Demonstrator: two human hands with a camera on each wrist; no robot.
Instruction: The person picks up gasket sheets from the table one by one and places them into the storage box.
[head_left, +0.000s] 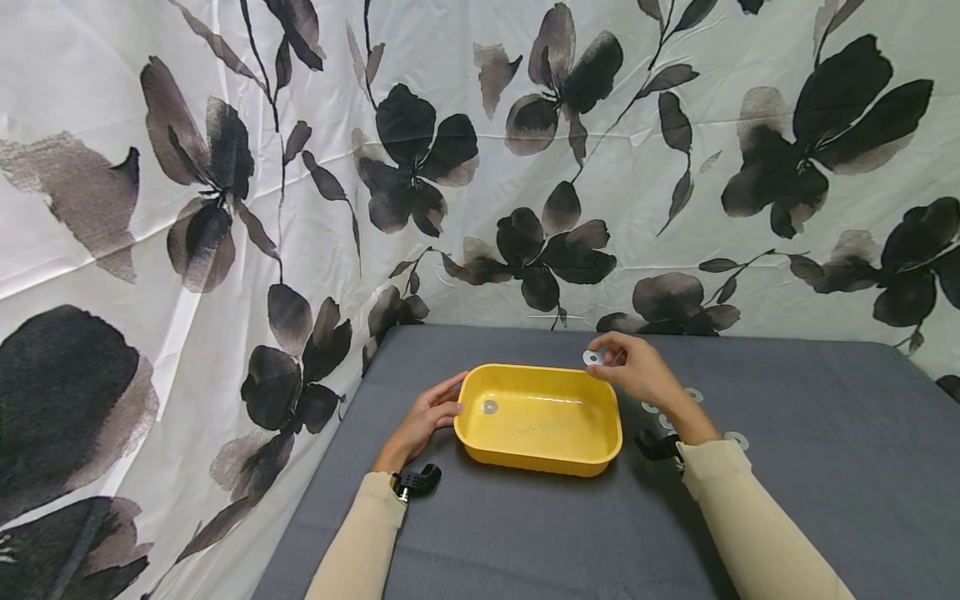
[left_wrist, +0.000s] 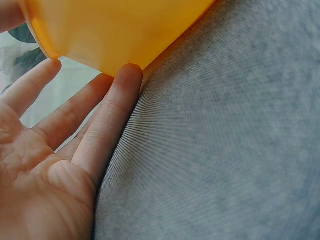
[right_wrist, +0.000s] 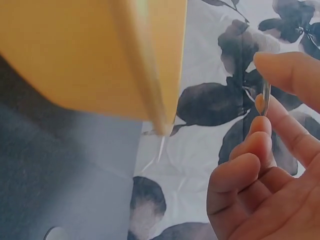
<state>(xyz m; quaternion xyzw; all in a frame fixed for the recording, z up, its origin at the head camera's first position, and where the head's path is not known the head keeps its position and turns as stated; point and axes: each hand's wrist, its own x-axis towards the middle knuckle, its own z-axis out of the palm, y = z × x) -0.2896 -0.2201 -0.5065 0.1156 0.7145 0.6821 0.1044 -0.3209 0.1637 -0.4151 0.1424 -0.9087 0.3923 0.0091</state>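
head view: the yellow tray (head_left: 525, 461) lay between my hands on the gray table (head_left: 825, 475), long axis running left to right. my left hand (head_left: 426, 421) held its left end, thumb at the rim. my right hand (head_left: 636, 367), the nearer to the far right corner, pinched a silver washer (head_left: 588, 358) just beside the far rim; the tray's interior lay toward me and leftward from it. clearance above the rim could not be read. one inner washer (head_left: 490, 407) lay flat inside, near the left end. loose washers (head_left: 742, 440) lay right of the tray, partly covered by my right forearm (head_left: 693, 421); the count was uncertain.

left wrist view: my fingertips (left_wrist: 129, 75) touched the tray's outer wall; the thumb was cut off.

right wrist view: the silver washer stood edge-on, apart from the tray, its hole hidden. the rim was blurred; a disc (right_wrist: 56, 234) was cut off below.
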